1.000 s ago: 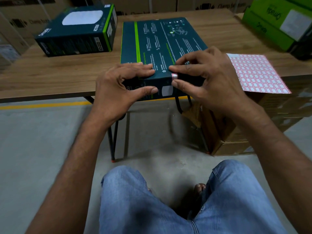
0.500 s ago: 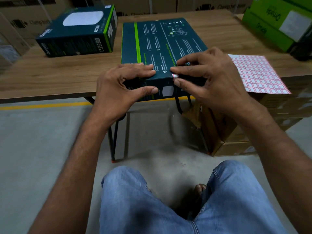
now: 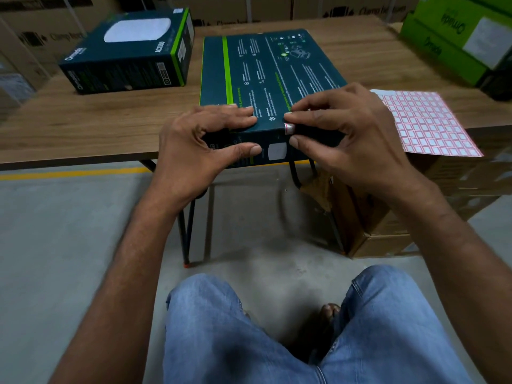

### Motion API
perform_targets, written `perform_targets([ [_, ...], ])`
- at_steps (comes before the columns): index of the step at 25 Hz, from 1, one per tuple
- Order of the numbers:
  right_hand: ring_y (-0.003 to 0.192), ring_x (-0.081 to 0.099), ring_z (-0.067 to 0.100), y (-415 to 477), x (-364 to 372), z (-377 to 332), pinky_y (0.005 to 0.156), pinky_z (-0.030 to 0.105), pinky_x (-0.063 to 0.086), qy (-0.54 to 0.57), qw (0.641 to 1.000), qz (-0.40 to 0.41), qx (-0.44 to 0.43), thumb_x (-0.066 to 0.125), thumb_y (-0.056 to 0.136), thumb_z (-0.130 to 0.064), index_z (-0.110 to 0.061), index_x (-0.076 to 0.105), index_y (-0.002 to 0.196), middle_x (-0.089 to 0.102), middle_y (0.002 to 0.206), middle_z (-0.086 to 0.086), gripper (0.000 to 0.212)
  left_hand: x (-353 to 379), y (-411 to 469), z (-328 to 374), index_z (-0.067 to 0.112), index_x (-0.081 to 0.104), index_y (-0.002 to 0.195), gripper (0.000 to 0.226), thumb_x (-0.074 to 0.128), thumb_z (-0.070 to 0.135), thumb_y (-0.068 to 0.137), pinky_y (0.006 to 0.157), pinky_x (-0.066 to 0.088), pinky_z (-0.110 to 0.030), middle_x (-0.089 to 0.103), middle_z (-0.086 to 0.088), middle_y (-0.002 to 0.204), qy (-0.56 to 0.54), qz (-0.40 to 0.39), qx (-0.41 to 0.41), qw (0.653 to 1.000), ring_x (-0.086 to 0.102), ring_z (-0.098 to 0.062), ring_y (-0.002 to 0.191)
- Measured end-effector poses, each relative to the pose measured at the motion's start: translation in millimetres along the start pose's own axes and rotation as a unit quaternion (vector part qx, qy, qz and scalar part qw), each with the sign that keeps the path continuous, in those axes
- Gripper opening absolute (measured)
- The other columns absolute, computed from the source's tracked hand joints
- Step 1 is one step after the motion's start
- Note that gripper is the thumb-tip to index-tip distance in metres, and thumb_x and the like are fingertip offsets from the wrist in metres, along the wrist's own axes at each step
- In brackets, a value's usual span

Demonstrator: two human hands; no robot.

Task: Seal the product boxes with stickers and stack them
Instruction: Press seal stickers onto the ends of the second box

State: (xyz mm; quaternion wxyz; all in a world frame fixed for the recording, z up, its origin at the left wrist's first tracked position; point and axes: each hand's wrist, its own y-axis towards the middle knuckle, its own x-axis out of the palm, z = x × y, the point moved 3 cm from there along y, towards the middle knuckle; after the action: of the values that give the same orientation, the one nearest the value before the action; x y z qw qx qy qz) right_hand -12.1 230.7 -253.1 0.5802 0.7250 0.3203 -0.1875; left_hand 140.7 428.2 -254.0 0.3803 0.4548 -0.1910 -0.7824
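Gripping box, hands half-hiding sticker

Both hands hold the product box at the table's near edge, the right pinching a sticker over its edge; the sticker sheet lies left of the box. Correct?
No: the head view shows the sticker sheet right of the product box, not left. The rest holds: left hand grips the box, right hand pinches the sticker over its edge.

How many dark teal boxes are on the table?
2. The far box lies at the table's back left; the near box sits at its front edge, held by left hand and right hand. Others may hide behind the green cartons.
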Motion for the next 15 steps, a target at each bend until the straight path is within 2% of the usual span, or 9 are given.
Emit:
perform_targets([
  [3,0.103,0.06,0.022,1.6,0.5,-4.8,0.085,0.051,0.048,-0.004,1.0,0.003,0.004,0.068,0.1,-0.044,-0.032,0.079,0.119,0.072,0.12,-0.015,0.024,0.2,-0.6,0.1,0.013,0.078,0.119,0.046,0.091,0.033,0.08,0.111,0.051,-0.039,0.074,0.004,0.125,0.001,0.0,-0.01,1.0,0.065,-0.008,0.126],
  [5,0.108,0.058,0.02,1.3,-1.8,-5.0,0.091,0.049,0.048,-0.004,0.999,-0.021,0.023,0.069,0.097,-0.038,-0.033,0.077,0.122,0.07,0.124,-0.018,0.027,-1.2,-1.0,3.2,0.014,0.078,0.12,0.045,0.09,0.033,0.081,0.113,0.049,-0.041,0.073,0.004,0.126,-0.005,-0.007,-0.017,1.0,0.065,-0.007,0.127],
  [6,0.112,0.057,0.017,0.0,-5.1,-4.5,0.096,0.046,0.048,0.017,0.998,-0.022,0.054,0.069,0.094,-0.035,-0.033,0.076,0.122,0.07,0.125,-0.019,0.029,-2.1,-2.0,6.4,0.015,0.078,0.12,0.043,0.089,0.033,0.083,0.115,0.047,-0.042,0.073,0.005,0.128,-0.012,-0.015,-0.022,1.0,0.063,-0.007,0.128],
  [8,0.117,0.058,0.012,-1.3,-14.2,-1.6,0.103,0.035,0.047,0.079,0.986,0.029,0.145,0.067,0.094,-0.032,-0.032,0.078,0.117,0.071,0.123,-0.019,0.026,-6.6,-4.1,14.7,0.019,0.075,0.125,0.041,0.082,0.039,0.09,0.116,0.046,-0.038,0.07,0.007,0.135,-0.013,-0.024,-0.045,0.999,0.059,-0.006,0.133],
  [10,0.116,0.059,0.005,1.5,-19.7,3.1,0.101,0.028,0.048,0.072,0.965,0.082,0.24,0.066,0.095,-0.036,-0.031,0.077,0.119,0.071,0.126,-0.015,0.027,-12.7,-5.4,10.5,0.026,0.064,0.14,0.053,0.07,0.054,0.096,0.116,0.042,-0.027,0.061,0.009,0.147,0.018,0.013,-0.109,0.994,0.051,-0.002,0.139],
  [11,0.114,0.059,0.002,4.7,-20.6,6.0,0.098,0.025,0.048,0.056,0.954,0.078,0.284,0.067,0.095,-0.038,-0.03,0.075,0.125,0.07,0.13,-0.013,0.033,-15.4,-4.9,6.1,0.027,0.057,0.147,0.065,0.066,0.064,0.094,0.117,0.04,-0.026,0.056,0.009,0.152,0.008,0.032,-0.164,0.986,0.048,-0.002,0.141],
  [13,0.115,0.061,0.005,12.0,-19.0,11.7,0.095,0.023,0.048,0.054,0.935,0.027,0.35,0.07,0.093,-0.044,-0.028,0.064,0.141,0.067,0.137,-0.007,0.051,-15.7,-1.4,-3.1,0.019,0.046,0.156,0.094,0.066,0.077,0.085,0.121,0.041,-0.037,0.054,0.002,0.156,-0.086,0.026,-0.265,0.96,0.049,-0.007,0.143],
  [14,0.118,0.062,0.01,15.4,-17.3,12.9,0.097,0.026,0.05,0.063,0.928,-0.001,0.368,0.071,0.093,-0.047,-0.027,0.058,0.147,0.066,0.139,-0.004,0.06,-13.5,0.1,-3.9,0.015,0.045,0.157,0.097,0.067,0.076,0.084,0.12,0.042,-0.042,0.058,-0.001,0.153,-0.127,0.003,-0.291,0.948,0.053,-0.011,0.141],
  [15,0.12,0.063,0.014,18.8,-16.1,12.5,0.101,0.032,0.053,0.068,0.924,-0.022,0.375,0.072,0.092,-0.05,-0.026,0.053,0.151,0.064,0.141,-0.002,0.066,-10.6,1.6,-2.4,0.016,0.05,0.153,0.087,0.069,0.07,0.088,0.118,0.045,-0.045,0.064,-0.001,0.146,-0.144,-0.02,-0.299,0.943,0.059,-0.012,0.136],
])
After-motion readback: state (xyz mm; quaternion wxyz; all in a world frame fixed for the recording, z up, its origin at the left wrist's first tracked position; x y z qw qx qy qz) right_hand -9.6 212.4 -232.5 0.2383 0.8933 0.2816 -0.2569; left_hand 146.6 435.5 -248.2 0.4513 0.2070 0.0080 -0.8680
